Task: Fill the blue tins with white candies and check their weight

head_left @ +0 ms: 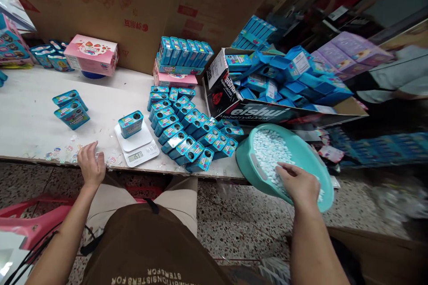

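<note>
Small white pellets (270, 146), probably light and slippery, best pinched from above, lie in a turquoise plastic basin (316, 164); the right hand's (301, 185) fingers bunch together, contents hidden; the left hand's (91, 164) are slightly apart.

Left hand (91, 164): at the front edge of the table (28, 127); bare tabletop runs past it up to two blue containers (74, 116).
Scale (138, 146): short gap from the left hand; single container (131, 125) stands on it.
Container rows (187, 131): closely packed just right of the scale; they obstruct a low sideways path towards the basin (309, 156), room above them.
Basin mouth: open from above and from the near side; right hand (300, 185) occupies the space over the white pellets (270, 149).
Heaped carton (219, 98): bars the basin's far side.
Cardboard panel (140, 4): upright, closes the table's back.
</note>
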Motion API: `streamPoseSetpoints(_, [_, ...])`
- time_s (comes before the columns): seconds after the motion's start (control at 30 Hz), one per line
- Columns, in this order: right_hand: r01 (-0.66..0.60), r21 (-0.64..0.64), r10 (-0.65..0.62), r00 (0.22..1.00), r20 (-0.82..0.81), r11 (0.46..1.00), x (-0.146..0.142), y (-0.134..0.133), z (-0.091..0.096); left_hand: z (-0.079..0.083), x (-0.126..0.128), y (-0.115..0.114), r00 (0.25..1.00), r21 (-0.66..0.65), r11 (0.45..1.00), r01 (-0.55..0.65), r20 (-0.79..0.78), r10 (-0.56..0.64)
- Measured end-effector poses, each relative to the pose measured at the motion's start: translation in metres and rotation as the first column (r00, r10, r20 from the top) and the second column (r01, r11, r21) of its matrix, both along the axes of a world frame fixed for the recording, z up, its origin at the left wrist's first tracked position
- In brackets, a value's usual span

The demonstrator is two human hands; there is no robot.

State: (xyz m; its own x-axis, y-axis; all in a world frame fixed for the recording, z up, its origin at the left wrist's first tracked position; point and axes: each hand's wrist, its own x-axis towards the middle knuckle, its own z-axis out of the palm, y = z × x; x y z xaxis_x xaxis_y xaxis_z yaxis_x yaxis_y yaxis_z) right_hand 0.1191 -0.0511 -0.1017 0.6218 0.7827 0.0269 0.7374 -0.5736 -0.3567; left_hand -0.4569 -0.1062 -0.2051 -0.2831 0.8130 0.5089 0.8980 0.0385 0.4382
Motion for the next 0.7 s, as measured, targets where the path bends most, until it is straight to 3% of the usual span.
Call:
streamPoseSetpoints(0.2, [0.012, 0.063, -0.013, 1.0, 0.023, 0.998, 0.005, 0.002, -0.002, 0.002, 0.001, 0.007, 1.0, 0.014, 1.0, -0.001, 0.018, 0.001])
streamPoseSetpoints(0.27, [0.008, 0.148, -0.015, 0.999, 0.048, 0.989, 0.0, 0.006, 0.002, 0.003, 0.002, 0.011, 0.999, 0.018, 1.0, -0.011, 0.035, 0.01])
streamPoseSetpoints(0.33, [-0.055, 0.318, 0.031, 0.996, 0.08, 0.946, -0.017, 0.014, 0.012, 0.002, 0.003, 0.014, 0.998, 0.014, 0.999, -0.034, 0.05, 0.033])
streamPoseSetpoints(0.43, [-0.239, 0.577, 0.22, 0.97, 0.105, 0.781, -0.074, 0.032, 0.033, -0.002, 0.005, 0.016, 0.994, 0.0, 0.997, -0.077, 0.074, 0.076])
streamPoseSetpoints(0.5, [-0.375, 0.631, 0.444, 0.894, 0.054, 0.679, -0.13, 0.047, 0.048, -0.004, 0.005, 0.017, 0.992, -0.001, 0.996, -0.094, 0.083, 0.093])
streamPoseSetpoints(0.6, [-0.598, 0.607, 0.748, 0.664, 0.009, 0.523, -0.223, 0.072, 0.062, -0.007, 0.005, 0.017, 0.991, 0.013, 0.994, -0.108, 0.075, 0.107])
streamPoseSetpoints(0.7, [-0.712, 0.599, 0.905, 0.422, -0.053, 0.367, -0.298, 0.094, 0.059, -0.008, 0.005, 0.017, 0.99, 0.048, 0.991, -0.126, 0.068, 0.123])
